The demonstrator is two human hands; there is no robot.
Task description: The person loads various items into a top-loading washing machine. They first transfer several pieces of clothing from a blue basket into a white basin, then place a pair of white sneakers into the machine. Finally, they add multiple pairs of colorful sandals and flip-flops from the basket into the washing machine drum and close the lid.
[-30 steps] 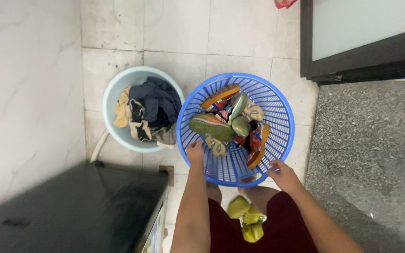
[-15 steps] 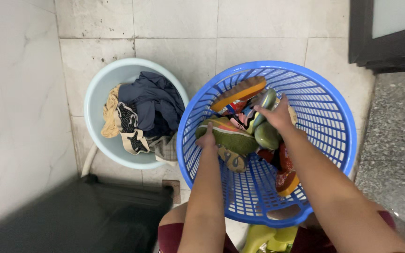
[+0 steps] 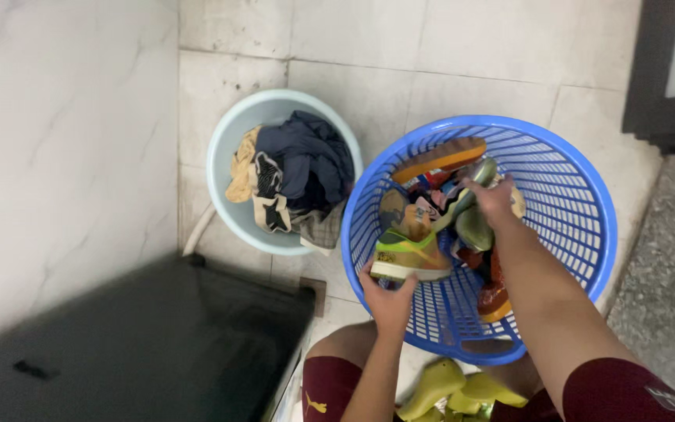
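A round blue plastic basket (image 3: 580,195) stands on the tiled floor and holds several shoes. My left hand (image 3: 388,301) grips the heel of a green, orange and yellow sneaker (image 3: 408,250) at the basket's near-left side. My right hand (image 3: 494,199) reaches into the middle of the basket and closes on a grey-green shoe (image 3: 470,191). An orange-soled shoe (image 3: 439,156) lies at the far side, and a red-orange shoe (image 3: 494,293) lies under my right forearm.
A pale blue bucket (image 3: 224,148) full of dark and tan clothes stands left of the basket, against a white wall. A dark flat surface (image 3: 119,344) fills the lower left. Yellow footwear (image 3: 447,387) shows near my knees. A dark door frame (image 3: 654,78) is at right.
The camera has come closer to the basket. My left hand moved from the basket's rim to the green sneaker's heel and lifted it. My right hand went from the rim into the shoes.
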